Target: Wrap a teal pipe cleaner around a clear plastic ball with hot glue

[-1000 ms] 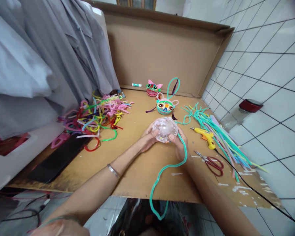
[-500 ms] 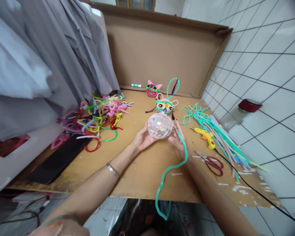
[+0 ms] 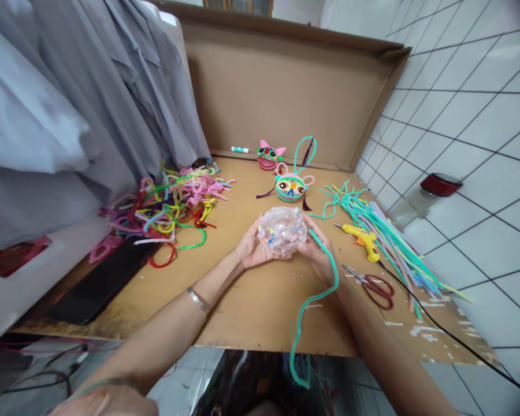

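Observation:
A clear, rounded ball (image 3: 282,230) with small coloured bits inside sits between my two hands above the table. My left hand (image 3: 256,245) cups it from the left and below. On the other side, my right hand (image 3: 317,249) grips the ball's edge, its thumb toward me. A long teal pipe cleaner (image 3: 303,312) runs from beside the right fingers and dangles past the table's front edge. Just beyond the ball stands a pipe-cleaner animal head (image 3: 290,188) with pink ears, purple tassels and a teal loop. A smaller pink-eared head (image 3: 268,155) rests farther back.
On the right lie a yellow glue gun (image 3: 363,240), red-handled scissors (image 3: 372,288) and a bundle of pipe cleaners (image 3: 385,237). Tangled pipe cleaners (image 3: 169,202) and a black phone-like slab (image 3: 104,283) lie left. A glue stick (image 3: 240,149) is by the cardboard wall (image 3: 286,86).
The ball has turned in my hands and come slightly lower, showing a rougher side. The hanging teal pipe cleaner has swung to the right.

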Demonstrator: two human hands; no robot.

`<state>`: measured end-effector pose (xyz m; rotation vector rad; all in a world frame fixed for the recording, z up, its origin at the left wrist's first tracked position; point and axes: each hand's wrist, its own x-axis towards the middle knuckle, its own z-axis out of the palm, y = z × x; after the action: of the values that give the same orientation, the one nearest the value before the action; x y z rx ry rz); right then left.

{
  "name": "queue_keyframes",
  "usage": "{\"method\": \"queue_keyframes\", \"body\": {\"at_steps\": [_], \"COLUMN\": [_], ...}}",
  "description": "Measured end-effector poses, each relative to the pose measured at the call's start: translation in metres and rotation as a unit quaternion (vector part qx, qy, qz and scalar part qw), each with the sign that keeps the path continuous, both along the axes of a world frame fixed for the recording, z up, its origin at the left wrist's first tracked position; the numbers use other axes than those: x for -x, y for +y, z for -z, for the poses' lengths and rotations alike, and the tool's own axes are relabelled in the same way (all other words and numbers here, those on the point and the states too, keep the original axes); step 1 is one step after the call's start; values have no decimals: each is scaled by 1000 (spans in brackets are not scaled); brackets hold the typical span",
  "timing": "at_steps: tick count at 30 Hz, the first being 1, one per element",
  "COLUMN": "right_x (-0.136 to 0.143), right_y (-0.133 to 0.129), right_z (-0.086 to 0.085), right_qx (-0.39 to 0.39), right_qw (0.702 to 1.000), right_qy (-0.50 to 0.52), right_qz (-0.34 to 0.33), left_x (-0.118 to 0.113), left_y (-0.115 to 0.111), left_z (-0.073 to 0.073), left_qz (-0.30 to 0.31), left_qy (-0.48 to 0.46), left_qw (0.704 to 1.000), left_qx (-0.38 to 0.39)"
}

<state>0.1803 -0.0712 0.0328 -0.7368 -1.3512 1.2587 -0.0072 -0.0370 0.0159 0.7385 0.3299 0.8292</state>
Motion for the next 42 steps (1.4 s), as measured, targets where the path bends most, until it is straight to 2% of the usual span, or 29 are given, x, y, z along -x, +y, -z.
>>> {"method": "queue_keyframes", "body": {"at_steps": [4, 8, 13, 18, 21, 24, 29, 32, 37, 42], "right_x": [-5, -15, -23, -23, -23, -23, -21, -21, -23, -26], "right_y": [2, 5, 9, 15, 17, 18, 17, 17, 19, 19], "right_z": [-3, -9, -9, 1, 6, 10, 12, 12, 15, 13], "right_qx": [0, 24, 43, 27, 19, 25, 40, 49, 56, 53], "right_qw": [1000, 998, 996, 999, 999, 998, 997, 996, 997, 998], "right_qy": [4, -1, 22, -14, -50, -64, -71, -68, -58, -39], "right_qz": [-8, -49, -72, -40, -8, -3, -15, -20, -22, -25], "left_x": [-4, -2, 2, -4, -7, -8, -7, -5, -4, -3], "left_y": [-2, 3, 7, 0, -5, -9, -14, -15, -13, -8], "left_z": [-4, -4, -4, -7, -5, -2, -3, -5, -7, -4], "left_qz": [-70, -146, -333, -392, -403, -400, -405, -393, -372, -332], "left_qy": [18, 49, 107, 173, 211, 253, 320, 329, 315, 294], "left_qw": [996, 982, 918, 871, 857, 843, 787, 774, 795, 855], "left_qx": [-45, -109, -185, -240, -241, -255, -339, -371, -360, -268]}}
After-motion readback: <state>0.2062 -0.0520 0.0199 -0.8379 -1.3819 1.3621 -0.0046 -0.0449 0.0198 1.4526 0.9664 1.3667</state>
